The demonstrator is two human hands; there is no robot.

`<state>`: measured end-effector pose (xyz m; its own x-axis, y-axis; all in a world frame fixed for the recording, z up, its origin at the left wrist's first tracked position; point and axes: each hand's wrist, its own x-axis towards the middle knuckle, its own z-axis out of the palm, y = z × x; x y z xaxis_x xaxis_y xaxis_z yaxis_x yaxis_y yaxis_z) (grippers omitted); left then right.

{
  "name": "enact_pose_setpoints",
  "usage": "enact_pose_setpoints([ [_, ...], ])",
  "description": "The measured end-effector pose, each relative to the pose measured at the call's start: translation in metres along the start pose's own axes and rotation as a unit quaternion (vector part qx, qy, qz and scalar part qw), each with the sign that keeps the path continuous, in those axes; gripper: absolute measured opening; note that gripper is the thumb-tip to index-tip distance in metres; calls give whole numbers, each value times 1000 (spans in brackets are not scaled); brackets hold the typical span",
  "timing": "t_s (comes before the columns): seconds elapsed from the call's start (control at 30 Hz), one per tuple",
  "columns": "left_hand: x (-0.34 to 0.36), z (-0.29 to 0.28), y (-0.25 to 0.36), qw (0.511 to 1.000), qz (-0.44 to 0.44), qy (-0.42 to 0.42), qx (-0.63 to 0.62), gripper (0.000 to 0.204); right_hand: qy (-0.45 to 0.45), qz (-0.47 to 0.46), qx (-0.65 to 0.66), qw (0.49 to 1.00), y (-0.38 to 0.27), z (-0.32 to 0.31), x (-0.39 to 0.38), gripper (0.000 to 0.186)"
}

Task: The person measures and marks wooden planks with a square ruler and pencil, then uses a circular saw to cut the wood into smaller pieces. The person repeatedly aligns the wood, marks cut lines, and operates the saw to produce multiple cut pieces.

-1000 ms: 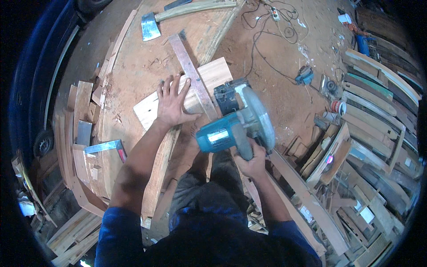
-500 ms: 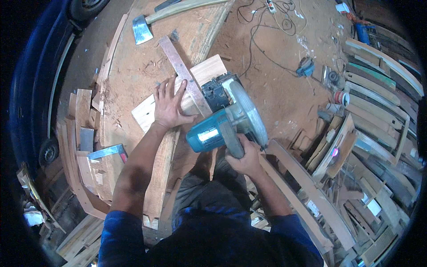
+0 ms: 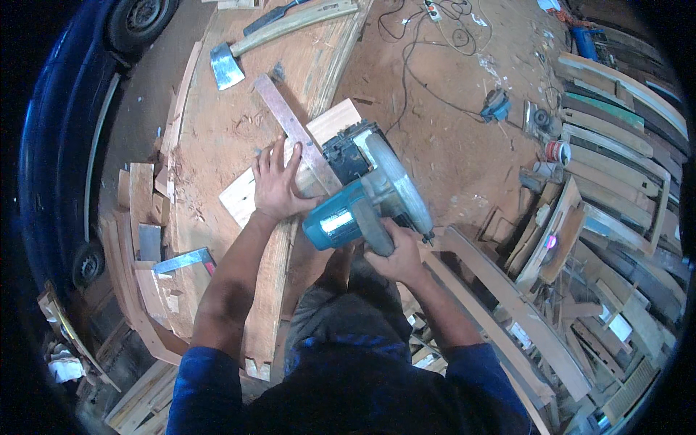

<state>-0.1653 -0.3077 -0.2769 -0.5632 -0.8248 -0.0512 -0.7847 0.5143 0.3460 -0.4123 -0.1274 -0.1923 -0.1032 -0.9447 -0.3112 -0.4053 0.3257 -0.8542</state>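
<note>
My left hand (image 3: 274, 188) is spread open, pressing on a pale wooden board (image 3: 236, 194), fingertips beside a flat pinkish straightedge (image 3: 275, 107) that lies slantwise across the board. My right hand (image 3: 395, 254) grips the rear handle of a teal circular saw (image 3: 335, 217). The saw's base sits on the board alongside the straightedge, its blade guard to the right. The board lies on a large plywood sheet (image 3: 268, 304); the blade itself is hidden.
An axe (image 3: 227, 69), dark tool (image 3: 264, 22) and metal square (image 3: 177, 262) lie on the sheet. A blue car (image 3: 61, 159) stands left. Cables (image 3: 406, 72) and a power tool (image 3: 495, 107) lie on the dirt floor. Timber pieces (image 3: 602, 188) fill the right side.
The saw and my right hand have shifted slightly left along the straightedge, with the saw a little more angled. My left hand stays spread on the board; the view has moved slightly.
</note>
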Motion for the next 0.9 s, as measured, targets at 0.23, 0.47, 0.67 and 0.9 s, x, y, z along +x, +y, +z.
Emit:
enact_pose_setpoints([
  [0.23,0,0,1,1000,-7,-19,10,122,-16,3,3,1000,-14,-4,17,65],
  [0.47,2,5,1,999,-5,-21,42,105,19,-16,-5,1000,-26,-4,24,60],
  [0.67,2,20,-6,998,4,4,65,62,-27,-1,15,1000,-21,-2,34,67],
  [0.9,-6,42,-10,988,17,34,149,47,-33,-9,11,999,-50,-18,41,72],
])
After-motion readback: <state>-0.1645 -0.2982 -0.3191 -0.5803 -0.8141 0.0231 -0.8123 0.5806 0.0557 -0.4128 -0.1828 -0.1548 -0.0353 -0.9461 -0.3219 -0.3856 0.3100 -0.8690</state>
